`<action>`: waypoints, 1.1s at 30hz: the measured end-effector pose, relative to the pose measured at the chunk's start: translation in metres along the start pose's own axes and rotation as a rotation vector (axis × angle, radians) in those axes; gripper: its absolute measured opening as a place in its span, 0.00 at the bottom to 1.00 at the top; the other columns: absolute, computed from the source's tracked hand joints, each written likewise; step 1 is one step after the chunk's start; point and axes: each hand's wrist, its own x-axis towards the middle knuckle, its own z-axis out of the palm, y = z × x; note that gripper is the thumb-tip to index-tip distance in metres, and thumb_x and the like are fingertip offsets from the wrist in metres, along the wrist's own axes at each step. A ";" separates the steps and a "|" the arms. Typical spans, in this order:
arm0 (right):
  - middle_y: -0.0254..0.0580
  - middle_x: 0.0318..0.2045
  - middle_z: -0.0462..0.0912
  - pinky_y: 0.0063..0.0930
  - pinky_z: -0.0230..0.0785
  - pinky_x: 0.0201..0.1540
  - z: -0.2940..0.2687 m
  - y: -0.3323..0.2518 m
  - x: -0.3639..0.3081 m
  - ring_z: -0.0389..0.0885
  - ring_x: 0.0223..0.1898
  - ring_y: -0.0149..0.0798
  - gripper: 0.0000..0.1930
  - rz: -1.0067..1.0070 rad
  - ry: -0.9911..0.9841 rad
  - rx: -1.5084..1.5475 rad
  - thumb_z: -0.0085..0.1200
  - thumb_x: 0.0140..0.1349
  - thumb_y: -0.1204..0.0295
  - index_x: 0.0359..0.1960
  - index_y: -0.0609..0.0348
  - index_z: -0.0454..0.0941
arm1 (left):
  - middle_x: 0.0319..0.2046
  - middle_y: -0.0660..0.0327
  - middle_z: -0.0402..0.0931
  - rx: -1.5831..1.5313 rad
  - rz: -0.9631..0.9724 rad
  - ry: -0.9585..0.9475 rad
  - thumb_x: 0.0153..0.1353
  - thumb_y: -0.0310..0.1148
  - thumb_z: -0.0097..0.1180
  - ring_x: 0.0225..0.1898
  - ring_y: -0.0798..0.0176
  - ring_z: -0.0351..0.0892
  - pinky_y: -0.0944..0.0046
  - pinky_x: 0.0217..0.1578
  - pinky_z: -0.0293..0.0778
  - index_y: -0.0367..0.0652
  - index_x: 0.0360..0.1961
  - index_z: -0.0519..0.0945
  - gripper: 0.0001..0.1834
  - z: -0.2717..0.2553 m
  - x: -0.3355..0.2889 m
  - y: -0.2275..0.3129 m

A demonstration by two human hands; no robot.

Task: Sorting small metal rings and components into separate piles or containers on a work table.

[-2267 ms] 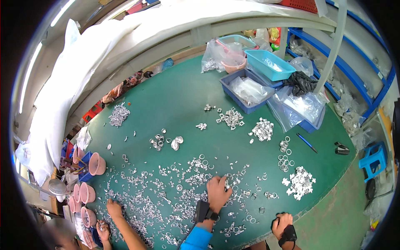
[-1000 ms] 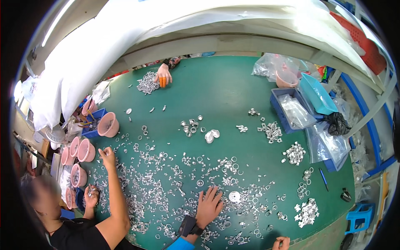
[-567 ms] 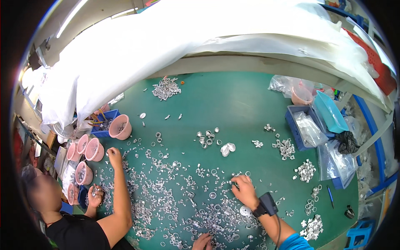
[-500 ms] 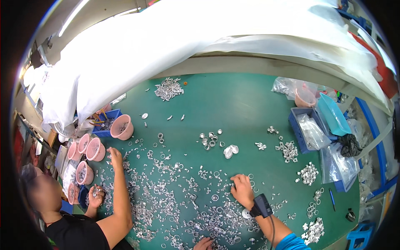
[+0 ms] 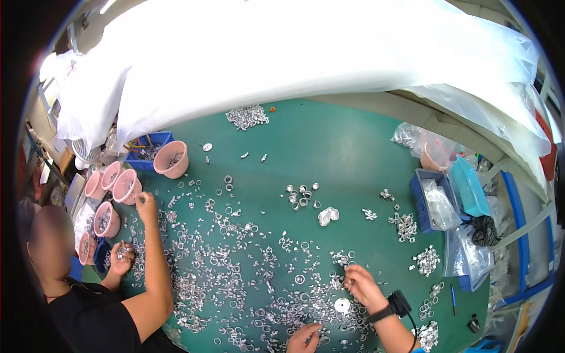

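Note:
Small silvery metal parts, many of them rings, lie scattered over the green table. My left hand is at the bottom edge, its fingers bent together low over the parts; what they hold is too small to make out. Farther right, my right hand is over the edge of the scatter with fingers curled in, and its fingertips hide whatever is between them. A dark strap with a box and cable sits on my right wrist. Between my hands lies a round pale disc.
At left, a person in black holds metal parts in one hand and reaches toward pink cups with the other. Sorted piles, a blue pen and a blue crate are at right. White sheeting hangs above.
My right hand has shifted slightly right and down, its fingers now more curled. My left hand has come further into view. The person's raised hand at left stays near the pink cups.

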 end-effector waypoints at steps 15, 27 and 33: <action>0.24 0.16 0.68 0.13 0.56 0.22 -0.027 0.021 -0.047 0.62 0.21 0.18 0.02 -0.354 0.140 -0.853 0.52 0.48 0.77 0.23 0.60 0.72 | 0.28 0.57 0.67 0.094 0.068 -0.022 0.51 0.28 0.46 0.29 0.61 0.65 0.63 0.30 0.61 0.40 0.34 0.73 0.09 0.002 0.026 -0.008; 0.26 0.20 0.70 0.12 0.58 0.24 -0.032 0.030 -0.074 0.64 0.22 0.18 0.03 -0.337 0.246 -0.479 0.50 0.51 0.77 0.28 0.61 0.70 | 0.25 0.58 0.70 0.469 0.291 0.057 0.44 0.29 0.54 0.31 0.54 0.67 0.59 0.33 0.60 0.40 0.23 0.73 0.05 0.033 0.118 -0.012; 0.40 0.21 0.69 0.28 0.63 0.29 -0.009 0.036 0.011 0.70 0.26 0.40 0.08 -0.836 0.270 -1.421 0.53 0.44 0.74 0.28 0.57 0.72 | 0.23 0.62 0.71 0.153 -0.018 0.073 0.46 0.26 0.56 0.22 0.72 0.69 0.74 0.22 0.65 0.38 0.25 0.72 0.06 0.015 0.054 -0.006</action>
